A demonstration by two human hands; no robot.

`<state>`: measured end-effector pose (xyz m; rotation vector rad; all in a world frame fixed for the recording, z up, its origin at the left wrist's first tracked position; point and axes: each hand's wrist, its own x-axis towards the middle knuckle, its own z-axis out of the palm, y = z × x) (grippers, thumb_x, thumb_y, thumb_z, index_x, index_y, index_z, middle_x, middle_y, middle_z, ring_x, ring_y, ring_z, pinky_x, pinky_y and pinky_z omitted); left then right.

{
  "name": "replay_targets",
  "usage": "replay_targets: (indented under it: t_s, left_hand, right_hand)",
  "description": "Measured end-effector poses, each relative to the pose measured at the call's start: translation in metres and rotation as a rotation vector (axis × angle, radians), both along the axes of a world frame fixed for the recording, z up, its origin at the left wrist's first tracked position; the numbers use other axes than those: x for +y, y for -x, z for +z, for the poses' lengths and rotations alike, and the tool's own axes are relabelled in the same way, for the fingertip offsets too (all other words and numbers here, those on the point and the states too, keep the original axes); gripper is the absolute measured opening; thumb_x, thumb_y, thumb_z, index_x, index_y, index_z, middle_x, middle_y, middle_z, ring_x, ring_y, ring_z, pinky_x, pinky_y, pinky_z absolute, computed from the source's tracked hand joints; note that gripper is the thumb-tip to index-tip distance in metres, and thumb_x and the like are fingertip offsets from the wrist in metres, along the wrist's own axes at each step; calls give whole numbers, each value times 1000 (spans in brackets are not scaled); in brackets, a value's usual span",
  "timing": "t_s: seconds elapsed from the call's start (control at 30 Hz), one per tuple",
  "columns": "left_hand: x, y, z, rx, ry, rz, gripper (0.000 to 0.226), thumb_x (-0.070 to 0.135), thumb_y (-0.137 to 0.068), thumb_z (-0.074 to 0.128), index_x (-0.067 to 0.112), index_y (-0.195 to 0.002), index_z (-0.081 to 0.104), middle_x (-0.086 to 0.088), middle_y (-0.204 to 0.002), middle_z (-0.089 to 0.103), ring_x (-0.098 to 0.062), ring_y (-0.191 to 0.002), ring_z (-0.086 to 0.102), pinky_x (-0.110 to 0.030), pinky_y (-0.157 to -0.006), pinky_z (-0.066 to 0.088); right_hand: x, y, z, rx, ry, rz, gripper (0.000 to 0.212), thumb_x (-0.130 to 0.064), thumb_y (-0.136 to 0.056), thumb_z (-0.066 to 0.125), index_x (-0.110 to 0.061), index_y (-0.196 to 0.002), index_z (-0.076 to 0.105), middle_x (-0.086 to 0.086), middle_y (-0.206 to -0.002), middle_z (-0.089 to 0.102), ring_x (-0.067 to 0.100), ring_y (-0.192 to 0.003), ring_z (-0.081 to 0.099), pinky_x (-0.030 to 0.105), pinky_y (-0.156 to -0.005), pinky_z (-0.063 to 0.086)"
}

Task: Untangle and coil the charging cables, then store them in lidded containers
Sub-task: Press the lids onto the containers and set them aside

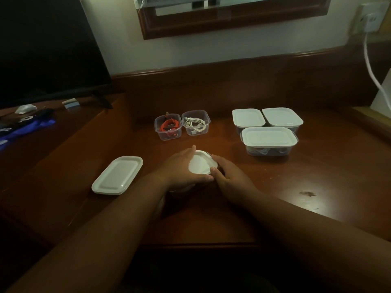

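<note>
A white lid sits on a container in front of me, and both hands are on it. My left hand lies over the lid's left side with its thumb along the near edge. My right hand cups the right side, thumb on the lid's rim. The container beneath is mostly hidden. Behind stand two open clear tubs: one with an orange cable, one with a white cable. Three lidded containers are grouped at the right.
Spare white lids lie stacked at the left on the wooden desk. A dark TV screen and small clutter sit at far left. A white cord hangs from a wall socket at the right.
</note>
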<state>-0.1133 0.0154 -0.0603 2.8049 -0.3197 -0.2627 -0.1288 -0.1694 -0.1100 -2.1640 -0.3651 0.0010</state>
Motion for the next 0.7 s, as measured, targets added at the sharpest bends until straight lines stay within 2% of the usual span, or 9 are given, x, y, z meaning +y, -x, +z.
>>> replay_targets:
  t_s: [0.13, 0.23, 0.3, 0.4, 0.5, 0.6, 0.7]
  left_hand:
    - [3, -7, -2, -27, -52, -61, 119, 82, -67, 64, 29, -158, 10, 7, -166, 12, -19, -151, 18, -45, -120, 24]
    - [5, -10, -4, -35, -49, -108, 119, 82, -63, 67, 30, -157, 15, 8, -165, 16, -17, -150, 20, -44, -119, 24]
    - [4, -11, -3, -34, -30, -135, 116, 75, -66, 72, 30, -157, 16, 8, -165, 17, -17, -149, 21, -43, -119, 24]
    - [3, -12, -3, -36, -27, -175, 114, 72, -67, 74, 31, -156, 16, 9, -164, 18, -16, -147, 23, -38, -117, 22]
    - [5, -14, -12, -58, -40, -160, 123, 87, -59, 65, 33, -156, 14, 10, -165, 16, -14, -149, 19, -41, -119, 20]
    - [8, -15, -18, -62, -24, -145, 126, 93, -57, 56, 34, -157, 8, 11, -166, 11, -13, -151, 13, -41, -122, 16]
    - [6, -12, -18, -53, -42, -160, 118, 87, -69, 55, 30, -158, 2, 10, -167, 2, -8, -152, 3, -37, -123, 6]
  right_hand:
    - [-2, 2, 3, 34, -156, -72, 27, -34, -104, 43, -23, -125, 56, -2, -117, 62, 14, -105, 58, 36, -86, 54]
    - [4, -3, 13, 74, -165, -156, 16, -31, -103, 42, -20, -105, 54, 2, -95, 60, 17, -88, 57, 35, -71, 47]
    - [10, -16, 28, 116, -79, -209, 17, -31, -103, 42, -17, -102, 51, 5, -92, 58, 17, -82, 54, 34, -68, 44]
    - [20, -38, 44, 230, 104, -161, 20, -30, -104, 41, -16, -115, 49, 8, -105, 60, 17, -87, 55, 32, -73, 46]
    - [29, -48, 41, 216, 346, -67, 31, -22, -105, 39, -8, -129, 52, 14, -126, 58, 29, -111, 56, 40, -96, 47]
    - [30, -52, 38, 207, 347, -60, 28, -24, -105, 37, -13, -124, 54, 12, -121, 60, 29, -109, 57, 43, -98, 46]
    - [30, -56, 41, 239, 524, 9, 29, -21, -100, 47, -15, -129, 48, 8, -122, 59, 27, -108, 56, 46, -98, 47]
